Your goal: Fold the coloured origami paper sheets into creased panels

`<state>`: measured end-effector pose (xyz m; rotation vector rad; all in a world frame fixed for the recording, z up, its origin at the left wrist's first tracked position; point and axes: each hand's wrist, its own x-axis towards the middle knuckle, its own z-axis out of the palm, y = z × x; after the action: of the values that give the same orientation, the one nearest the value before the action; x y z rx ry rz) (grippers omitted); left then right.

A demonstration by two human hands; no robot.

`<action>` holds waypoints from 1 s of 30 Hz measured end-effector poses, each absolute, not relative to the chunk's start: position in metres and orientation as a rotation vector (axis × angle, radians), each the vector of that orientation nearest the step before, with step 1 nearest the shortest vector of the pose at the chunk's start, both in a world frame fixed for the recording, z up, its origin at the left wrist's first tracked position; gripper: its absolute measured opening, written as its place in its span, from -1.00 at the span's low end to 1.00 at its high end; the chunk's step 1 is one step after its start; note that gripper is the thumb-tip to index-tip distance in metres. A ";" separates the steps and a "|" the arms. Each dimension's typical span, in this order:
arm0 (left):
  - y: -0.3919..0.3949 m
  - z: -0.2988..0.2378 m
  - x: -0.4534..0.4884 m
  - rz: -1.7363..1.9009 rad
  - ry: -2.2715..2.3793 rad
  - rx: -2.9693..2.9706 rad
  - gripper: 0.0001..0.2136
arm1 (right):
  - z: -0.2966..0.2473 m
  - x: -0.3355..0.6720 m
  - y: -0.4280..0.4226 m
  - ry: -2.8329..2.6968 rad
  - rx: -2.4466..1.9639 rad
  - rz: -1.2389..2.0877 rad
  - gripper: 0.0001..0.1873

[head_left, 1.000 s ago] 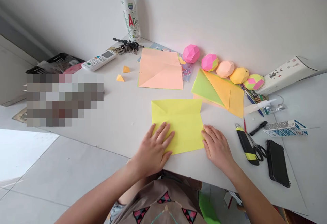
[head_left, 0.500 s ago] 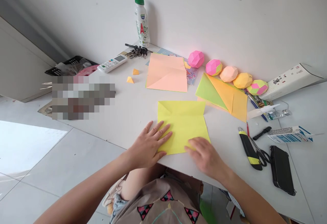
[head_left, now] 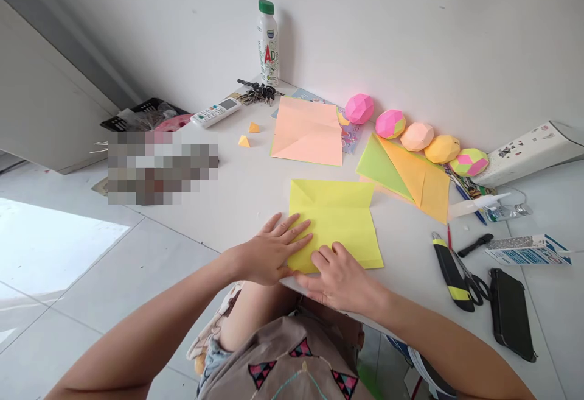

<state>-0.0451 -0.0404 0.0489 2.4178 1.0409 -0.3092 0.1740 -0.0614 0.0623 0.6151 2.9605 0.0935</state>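
Observation:
A folded yellow paper sheet [head_left: 340, 217] lies on the white table [head_left: 255, 187] near its front edge. My left hand [head_left: 274, 251] rests flat on the sheet's lower left corner, fingers spread. My right hand [head_left: 340, 275] lies over the sheet's lower edge just right of the left hand, fingers stretched and pressing down on the paper. Neither hand holds anything.
Behind lie a peach sheet [head_left: 308, 132] and green and orange sheets [head_left: 406, 175]. Several paper balls [head_left: 417, 135] line the wall. A bottle [head_left: 267, 44], keys [head_left: 258, 91] and remote [head_left: 215, 112] sit far left. Utility knife [head_left: 451, 272], scissors [head_left: 469, 278] and phone [head_left: 511, 312] lie right.
My right hand has slid left along the yellow sheet's lower edge, from its right corner to beside my left hand. The view has shifted slightly.

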 end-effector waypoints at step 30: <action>-0.040 0.042 -0.051 -0.241 1.004 2.458 -0.29 | 0.067 0.268 -0.055 2.872 0.745 0.070 -0.77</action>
<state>-0.0506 -0.0400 0.0417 2.4583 1.0042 -0.2415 0.2685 -0.0552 0.0666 0.7446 2.8719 0.0703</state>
